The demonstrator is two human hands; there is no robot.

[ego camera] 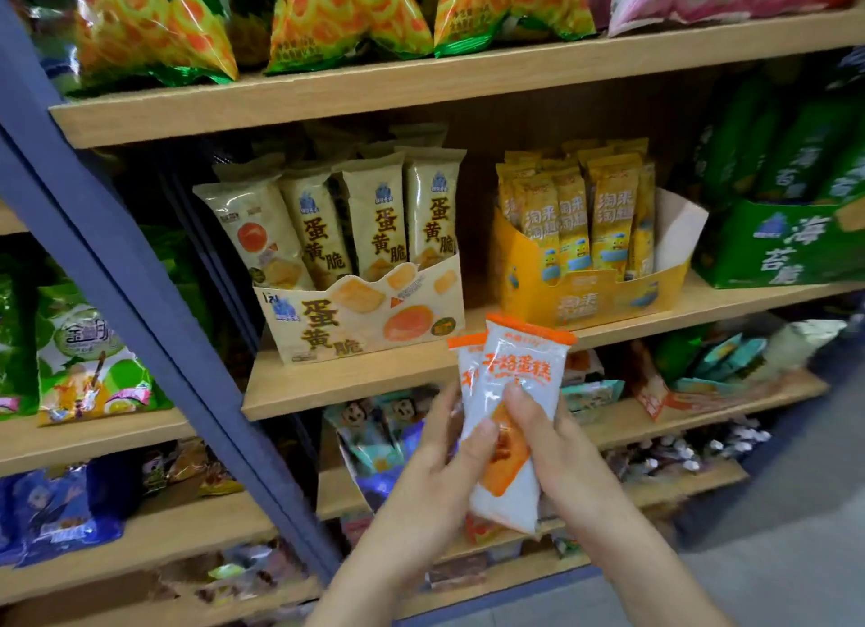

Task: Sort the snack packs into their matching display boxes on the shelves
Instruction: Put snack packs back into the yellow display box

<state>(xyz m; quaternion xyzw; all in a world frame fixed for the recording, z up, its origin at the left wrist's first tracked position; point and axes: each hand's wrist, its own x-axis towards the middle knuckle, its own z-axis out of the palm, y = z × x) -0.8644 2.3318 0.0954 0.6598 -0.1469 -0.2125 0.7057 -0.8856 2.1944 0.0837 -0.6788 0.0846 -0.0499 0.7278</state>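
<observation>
Holding two white-and-orange snack packs before the shelves, we have both hands closed on them, low in the view at about 5 o'clock from its middle. The front pack (517,383) stands nearly upright with its orange strip on top. Our right hand (561,458) wraps it from the 3 o'clock side, thumb pressed on its face and fingers curled behind. Our left hand (430,476) comes in from 9 o'clock, its thumb pinching the pack's left edge. The rear pack (468,369) peeks out at 10 o'clock of the front one, touching it (which hand bears it we cannot tell, since its lower half is hidden).

Both packs hang in the air in front of the wooden shelf (337,387), apart from every box. From the packs, the cream display box (360,326) sits at 11 o'clock on that shelf, with cream packets (374,219) standing upright in it. The orange display box (590,298) sits at 1 o'clock, its yellow stick packs (608,214) crowded toward its left side. A green box (772,252) lies at 2 o'clock. Bags of ring snacks (327,13) fill the top shelf at 12 o'clock of the view. A blue post (140,308) slants from 10 o'clock down toward 6 o'clock.
</observation>
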